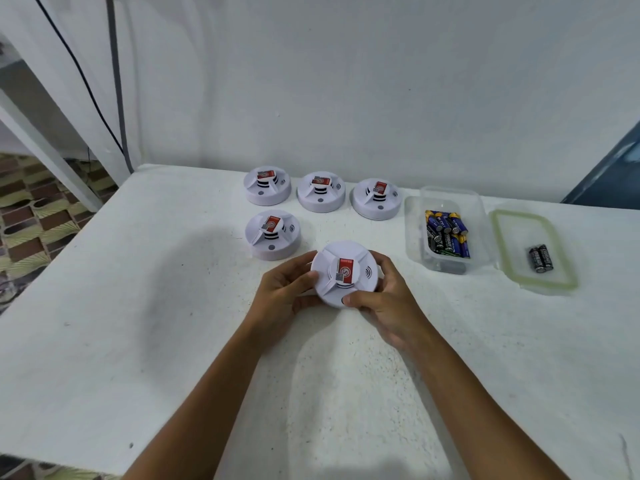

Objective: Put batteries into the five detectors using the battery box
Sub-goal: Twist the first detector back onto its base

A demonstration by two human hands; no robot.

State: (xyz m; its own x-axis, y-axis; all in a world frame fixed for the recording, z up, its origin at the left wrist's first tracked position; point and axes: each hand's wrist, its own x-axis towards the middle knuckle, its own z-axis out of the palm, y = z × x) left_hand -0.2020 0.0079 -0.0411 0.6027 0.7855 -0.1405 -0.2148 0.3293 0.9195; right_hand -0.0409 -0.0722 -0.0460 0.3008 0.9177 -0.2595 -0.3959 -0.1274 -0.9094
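Note:
A round white detector (344, 271) with a red label on top sits in the middle of the white table (138, 306). My left hand (284, 289) grips its left rim and my right hand (384, 299) grips its right and front rim. Behind it stand one detector (272, 234) at the left and a row of three: detector (267, 185), detector (321, 191), detector (376, 198). To the right is a clear plastic battery box (450, 202) holding several blue and black batteries (446, 236). Its lid (502, 237) lies further right with two black batteries (540, 258) on it.
A white wall runs along the table's far edge. Black cables (117, 98) hang at the back left corner. The table's left edge drops to a patterned floor (34, 209). A dark blue panel (613, 174) stands at the far right.

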